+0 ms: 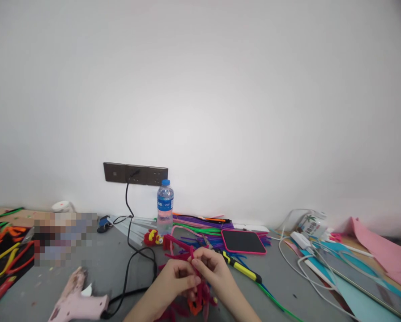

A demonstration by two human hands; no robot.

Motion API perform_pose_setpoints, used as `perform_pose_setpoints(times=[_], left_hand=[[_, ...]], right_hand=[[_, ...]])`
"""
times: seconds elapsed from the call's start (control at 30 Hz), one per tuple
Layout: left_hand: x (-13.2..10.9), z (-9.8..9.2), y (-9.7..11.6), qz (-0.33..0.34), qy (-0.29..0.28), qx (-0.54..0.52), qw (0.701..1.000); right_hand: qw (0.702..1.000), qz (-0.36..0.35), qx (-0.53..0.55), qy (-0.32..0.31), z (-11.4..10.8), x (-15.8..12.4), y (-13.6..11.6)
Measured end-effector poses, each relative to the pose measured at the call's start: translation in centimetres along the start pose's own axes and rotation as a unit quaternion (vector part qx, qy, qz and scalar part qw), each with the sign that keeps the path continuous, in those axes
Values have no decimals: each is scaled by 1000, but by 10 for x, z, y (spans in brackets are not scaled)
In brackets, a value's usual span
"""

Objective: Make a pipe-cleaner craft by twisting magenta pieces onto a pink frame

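My left hand (pixel 183 278) and my right hand (pixel 210 264) meet low in the middle of the view, fingers pinched around magenta pipe cleaners (pixel 180 243). Several magenta stems stick out to the left above my fingers. Beneath my hands hang more pink loops and an orange piece (pixel 195 305), partly hidden by my fingers. A red and yellow pipe-cleaner figure (pixel 153 238) lies just beyond my left hand. Beside my right hand rest yellow-and-black handled pliers (pixel 242 267).
A water bottle (pixel 165 208) stands near the wall, left of bundled pipe cleaners (pixel 200 221). A pink-framed phone (pixel 243 241) lies to the right. At left are a pink glue gun (pixel 78 302) and its black cord (pixel 130 259). White cables (pixel 308 268) and coloured paper (pixel 385 255) spread at right.
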State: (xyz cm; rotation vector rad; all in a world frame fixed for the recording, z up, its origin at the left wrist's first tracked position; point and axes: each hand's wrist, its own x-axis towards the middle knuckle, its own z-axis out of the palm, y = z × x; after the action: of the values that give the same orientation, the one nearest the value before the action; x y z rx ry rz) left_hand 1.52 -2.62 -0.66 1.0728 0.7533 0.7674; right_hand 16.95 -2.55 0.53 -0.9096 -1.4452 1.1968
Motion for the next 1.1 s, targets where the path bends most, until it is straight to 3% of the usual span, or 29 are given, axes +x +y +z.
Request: perform_pose_setpoints(times=[0.23,0.73,0.87,1.1], left_hand=[[-5,1,3,-40,-35,-12,999],[-5,10,-9,-17,-131,-222,966],[-5,15,-10,-24,-161,-252,954],[-3,13,-14,-38,-135,-244,960]], right_hand=[[999,-21,18,-40,3,-5,-1],[990,-87,115,0,13,-12,-5],[986,-88,134,-42,17,-13,-10],[983,-53,172,-37,20,-15,-3]])
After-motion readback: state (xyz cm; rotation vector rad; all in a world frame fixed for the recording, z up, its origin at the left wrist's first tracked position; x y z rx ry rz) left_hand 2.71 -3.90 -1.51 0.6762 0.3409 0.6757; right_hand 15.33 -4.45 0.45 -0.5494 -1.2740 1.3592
